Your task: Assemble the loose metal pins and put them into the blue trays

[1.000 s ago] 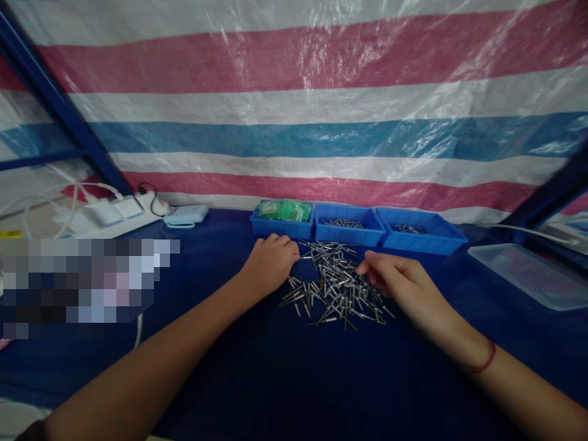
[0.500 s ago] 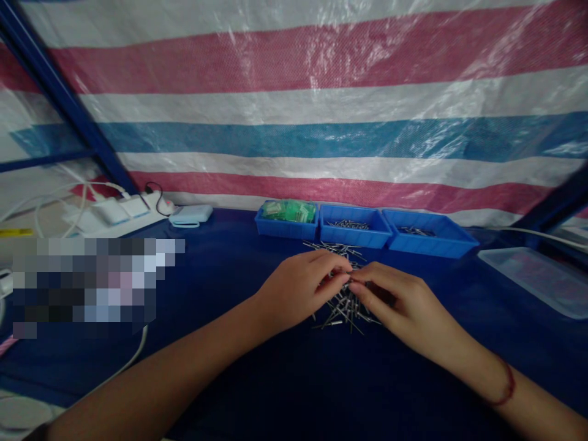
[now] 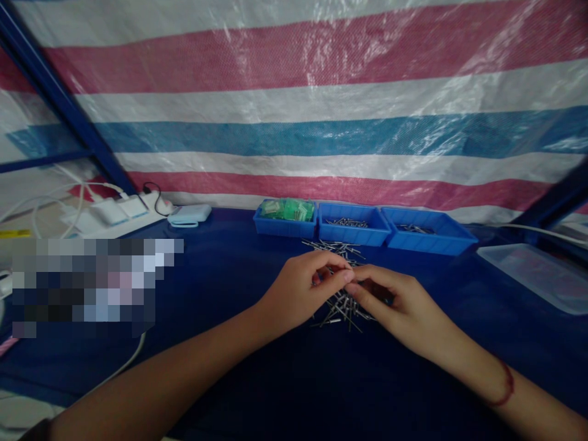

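Two bare hands are observed near the centre of the frame, their fingertips brought together above a loose pile of metal rivets (image 3: 340, 306) on the dark blue tabletop (image 3: 220, 269). The left hand (image 3: 301, 288) is found in a narrow pinch, thumb and index finger drawn together; the right hand (image 3: 404, 300) is likewise narrowed, its thumb and index fingertips placed against those of the left. Whether a rivet is gripped between them cannot be told, the contact point being hidden by the fingers. The pile is partly covered by both hands, with rivets exposed above and below them. A red bracelet (image 3: 511, 386) is worn on the right wrist. Behind the pile, three blue bins are set in a row: green packets (image 3: 287, 209) are contained in the left bin (image 3: 285, 229), and small metal pieces are seen in the middle bin (image 3: 351, 235) and in the right bin (image 3: 427, 241). A translucent plastic tray (image 3: 535, 278) is noted at the right edge. At the left, a light blue case (image 3: 189, 214) is positioned beside a white power strip (image 3: 124, 228), into which plugs are fitted. The background is closed off by a striped plastic sheet (image 3: 294, 135).
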{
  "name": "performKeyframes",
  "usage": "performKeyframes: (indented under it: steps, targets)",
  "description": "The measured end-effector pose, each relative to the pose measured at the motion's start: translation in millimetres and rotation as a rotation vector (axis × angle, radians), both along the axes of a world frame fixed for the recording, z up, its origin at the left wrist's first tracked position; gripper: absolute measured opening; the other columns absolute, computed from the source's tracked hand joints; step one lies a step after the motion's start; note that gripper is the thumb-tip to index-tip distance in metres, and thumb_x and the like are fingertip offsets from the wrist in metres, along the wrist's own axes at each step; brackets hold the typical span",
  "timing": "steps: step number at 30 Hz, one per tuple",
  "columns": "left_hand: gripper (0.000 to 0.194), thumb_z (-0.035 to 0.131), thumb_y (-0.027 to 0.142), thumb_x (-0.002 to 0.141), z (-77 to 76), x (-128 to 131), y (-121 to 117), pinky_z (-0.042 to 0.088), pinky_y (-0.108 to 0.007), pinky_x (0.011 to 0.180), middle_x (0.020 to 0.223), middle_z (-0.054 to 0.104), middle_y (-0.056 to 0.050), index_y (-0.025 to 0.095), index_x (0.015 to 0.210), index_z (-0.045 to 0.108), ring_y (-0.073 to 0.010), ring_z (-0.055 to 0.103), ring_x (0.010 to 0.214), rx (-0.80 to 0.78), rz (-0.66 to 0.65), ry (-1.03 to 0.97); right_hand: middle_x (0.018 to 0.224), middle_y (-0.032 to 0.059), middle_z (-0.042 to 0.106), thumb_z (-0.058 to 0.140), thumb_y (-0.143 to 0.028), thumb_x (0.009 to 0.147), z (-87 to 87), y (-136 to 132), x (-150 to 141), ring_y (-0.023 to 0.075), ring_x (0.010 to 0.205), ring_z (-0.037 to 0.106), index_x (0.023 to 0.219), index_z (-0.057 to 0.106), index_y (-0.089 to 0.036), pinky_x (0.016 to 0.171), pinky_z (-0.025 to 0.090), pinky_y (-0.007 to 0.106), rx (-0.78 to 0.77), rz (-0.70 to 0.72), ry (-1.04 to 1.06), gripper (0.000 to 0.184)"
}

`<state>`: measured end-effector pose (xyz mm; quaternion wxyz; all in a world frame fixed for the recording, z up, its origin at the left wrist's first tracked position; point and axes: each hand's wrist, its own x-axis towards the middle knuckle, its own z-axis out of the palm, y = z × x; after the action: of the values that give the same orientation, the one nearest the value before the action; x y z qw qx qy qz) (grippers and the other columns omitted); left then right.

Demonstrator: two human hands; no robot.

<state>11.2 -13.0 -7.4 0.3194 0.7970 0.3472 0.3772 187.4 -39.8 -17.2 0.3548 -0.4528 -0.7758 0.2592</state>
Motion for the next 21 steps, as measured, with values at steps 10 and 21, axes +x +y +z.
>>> performKeyframes:
  steps: [10, 21]
  targets:
    - [0.011, 0.055, 0.023, 0.084, -0.8, 2.6, -0.6, 0.046, -0.024, 0.063, 0.083, 0.068, -0.002, 0.017, 0.087, 0.064, -0.0131, 0.06, 0.071, -0.026, 0.014, -0.013, 0.075, 0.0009, 0.066, 0.05, -0.031, 0.086, -3.2, 0.7, 1.0, 0.0158, 0.069, 0.061, 0.099, 0.066, -0.023, 0.062, 0.05, 0.027, -0.016, -0.002, -0.012, 0.022]
    - [0.009, 0.056, 0.023, 0.083, -1.9, 3.2, -0.6, 0.045, -0.023, 0.06, 0.079, 0.066, -0.001, 0.016, 0.085, 0.063, -0.0122, 0.059, 0.068, -0.032, 0.033, -0.029, 0.075, 0.0011, 0.065, 0.053, -0.032, 0.084, -5.9, 2.0, 0.3, 0.0151, 0.067, 0.06, 0.097, 0.067, -0.023, 0.06, 0.05, 0.027, -0.04, 0.005, 0.053, 0.021]
